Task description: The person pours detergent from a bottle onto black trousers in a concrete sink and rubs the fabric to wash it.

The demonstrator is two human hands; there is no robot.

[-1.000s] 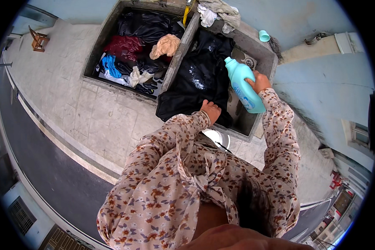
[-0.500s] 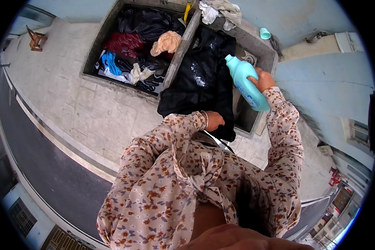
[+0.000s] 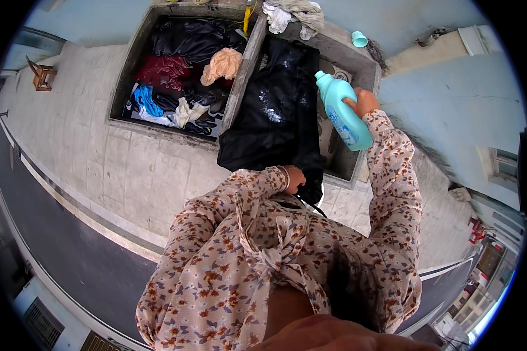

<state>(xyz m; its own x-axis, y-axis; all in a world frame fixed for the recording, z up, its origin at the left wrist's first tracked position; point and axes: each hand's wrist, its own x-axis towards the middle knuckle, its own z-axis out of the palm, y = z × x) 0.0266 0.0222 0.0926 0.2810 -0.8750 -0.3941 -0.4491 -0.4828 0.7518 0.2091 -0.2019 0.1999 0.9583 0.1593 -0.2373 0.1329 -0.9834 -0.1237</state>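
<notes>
My right hand (image 3: 364, 103) grips the handle of a turquoise detergent bottle (image 3: 346, 121). The bottle is tilted, its uncapped mouth toward the upper left, above the right-hand basin. A wet black garment (image 3: 293, 82) is spread over this basin and hangs over its near edge, with whitish patches on its upper face. My left hand (image 3: 294, 179) is closed, at the garment's near end by my waist; its fingers are partly hidden, and what they hold cannot be made out.
The left compartment of the concrete sink (image 3: 164, 136) holds soaking dark, maroon, peach, blue and white clothes. On the back ledge lie pale cloths (image 3: 301, 16) and a turquoise cap (image 3: 359, 39). A yellow pipe (image 3: 247, 19) stands by the divider. A wooden chair (image 3: 41, 74) is far left.
The whole scene has shifted slightly left as the view moved. My right hand still holds the bottle tilted, a little higher in view; my left hand stays by the garment's near end.
</notes>
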